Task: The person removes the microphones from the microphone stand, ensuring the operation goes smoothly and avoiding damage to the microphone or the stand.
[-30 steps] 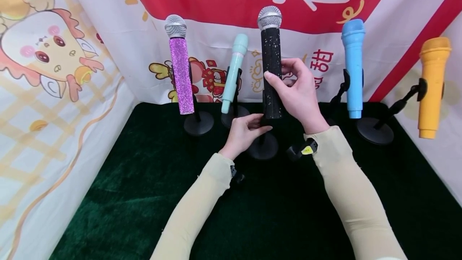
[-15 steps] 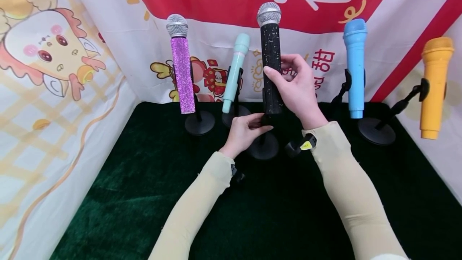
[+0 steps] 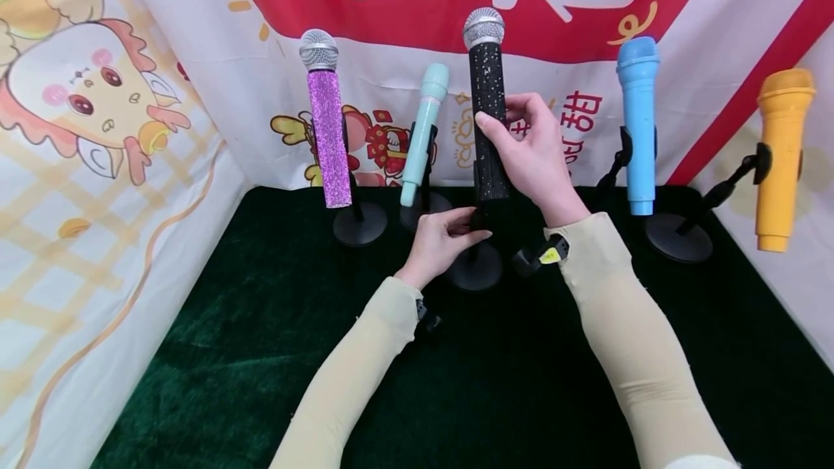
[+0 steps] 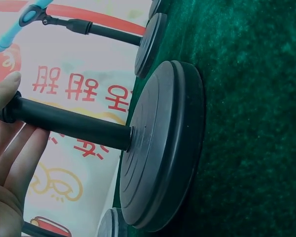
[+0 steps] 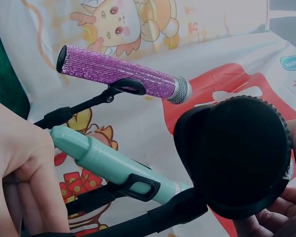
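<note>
A black glitter-covered microphone (image 3: pixel 489 85) with a silver mesh head stands nearly upright in mid-view. My right hand (image 3: pixel 536 154) grips its lower body from the right, thumb across the front. In the right wrist view the microphone's dark round bottom end (image 5: pixel 237 158) faces the camera, with the stand's black clip arm (image 5: pixel 180 210) meeting it. My left hand (image 3: pixel 438 246) pinches the upper part of the same stand's pole (image 4: pixel 74 121), below the microphone. The stand's round black base (image 3: pixel 476 271) sits on the green cloth.
On other stands sit a purple rhinestone microphone (image 3: pixel 329 136) and a mint microphone (image 3: pixel 420 136) at left, with a blue microphone (image 3: pixel 638 121) and an orange microphone (image 3: pixel 782 158) at right. A printed cloth backdrop (image 3: pixel 391 27) hangs behind the green-covered table (image 3: pixel 260 353).
The black microphone and my right hand have risen slightly, so its bottom end sits higher above my left hand. The left hand stays at the pole.
</note>
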A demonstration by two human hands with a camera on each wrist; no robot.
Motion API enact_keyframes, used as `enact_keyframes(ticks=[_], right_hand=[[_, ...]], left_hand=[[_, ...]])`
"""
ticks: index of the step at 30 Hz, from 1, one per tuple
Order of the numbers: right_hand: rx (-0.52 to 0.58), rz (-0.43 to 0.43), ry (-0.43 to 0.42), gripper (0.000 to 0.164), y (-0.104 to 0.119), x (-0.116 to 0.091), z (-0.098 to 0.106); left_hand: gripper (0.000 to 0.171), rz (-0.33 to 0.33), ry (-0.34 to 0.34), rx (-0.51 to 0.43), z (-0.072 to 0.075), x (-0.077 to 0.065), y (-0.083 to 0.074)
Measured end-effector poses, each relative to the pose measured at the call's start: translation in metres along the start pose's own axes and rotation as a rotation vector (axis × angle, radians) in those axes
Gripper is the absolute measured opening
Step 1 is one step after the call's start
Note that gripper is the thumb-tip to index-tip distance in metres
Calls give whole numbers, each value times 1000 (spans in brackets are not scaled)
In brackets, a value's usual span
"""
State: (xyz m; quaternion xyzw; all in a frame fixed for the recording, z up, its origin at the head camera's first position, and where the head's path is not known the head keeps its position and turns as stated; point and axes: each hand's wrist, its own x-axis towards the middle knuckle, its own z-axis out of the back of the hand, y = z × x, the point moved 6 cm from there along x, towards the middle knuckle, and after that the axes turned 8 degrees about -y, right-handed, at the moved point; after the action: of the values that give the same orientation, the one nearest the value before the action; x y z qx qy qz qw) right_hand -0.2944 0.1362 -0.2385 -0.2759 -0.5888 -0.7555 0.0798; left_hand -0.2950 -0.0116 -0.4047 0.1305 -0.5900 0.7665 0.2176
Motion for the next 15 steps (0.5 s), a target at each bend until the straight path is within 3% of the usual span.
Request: enact_keyframes(ticks=[15], right_hand=[[100, -13, -8, 39, 2, 6, -2]], left_hand=[[39, -5, -21, -3, 0, -2, 2]])
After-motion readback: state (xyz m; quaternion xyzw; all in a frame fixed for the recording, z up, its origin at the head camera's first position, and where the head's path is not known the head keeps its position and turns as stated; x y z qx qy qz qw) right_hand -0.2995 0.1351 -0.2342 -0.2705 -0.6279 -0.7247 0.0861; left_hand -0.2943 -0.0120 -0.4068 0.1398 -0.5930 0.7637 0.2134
